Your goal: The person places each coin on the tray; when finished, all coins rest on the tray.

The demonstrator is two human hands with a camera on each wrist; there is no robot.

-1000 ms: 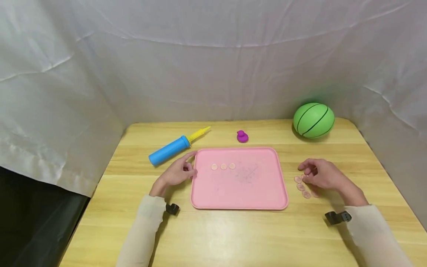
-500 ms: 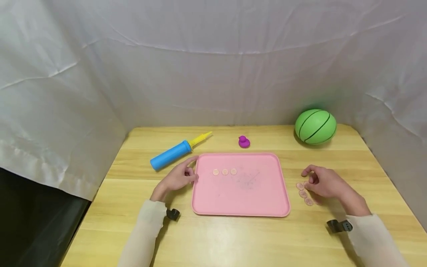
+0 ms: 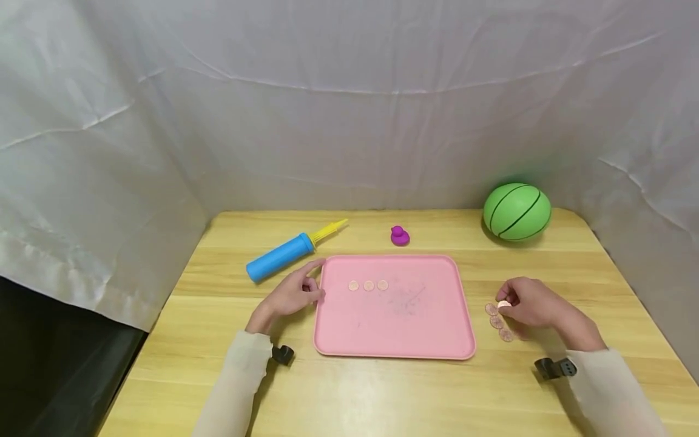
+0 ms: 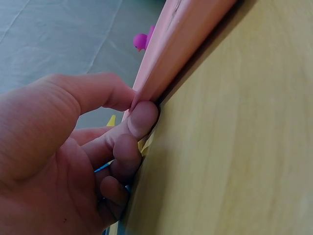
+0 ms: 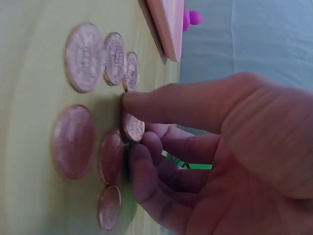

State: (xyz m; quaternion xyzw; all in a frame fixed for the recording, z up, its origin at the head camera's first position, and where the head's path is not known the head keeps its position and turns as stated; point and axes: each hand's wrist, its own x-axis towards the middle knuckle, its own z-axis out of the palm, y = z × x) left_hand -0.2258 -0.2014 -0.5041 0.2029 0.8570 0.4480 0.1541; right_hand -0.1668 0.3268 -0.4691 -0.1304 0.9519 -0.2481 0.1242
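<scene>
My left hand (image 3: 290, 295) pinches the left rim of a pink tray (image 3: 393, 337); in the left wrist view the thumb is on the rim's upper side and a fingertip lies against its outer wall. Three copper-coloured coins (image 3: 368, 286) lie in a row inside the tray, toward its far left. Right of the tray, my right hand (image 3: 534, 304) pinches one coin (image 5: 134, 128) between thumb and fingers, tilted up just over the table. Around those fingertips several more coins (image 5: 74, 141) lie flat on the wood, some edge to edge, partly hidden by the hand in the head view.
Behind the tray sit a small purple rubber duck (image 3: 400, 236) and a blue hand pump (image 3: 280, 257) with a yellow nozzle. A green ball (image 3: 517, 212) with black lines stands at the back right. Pale cloth (image 3: 349, 145) hangs along the wooden table's (image 3: 349, 400) far edge.
My right hand's fingers have closed on one coin and tipped it up from the table. The left hand stays at the tray rim. The head view has tilted slightly upward.
</scene>
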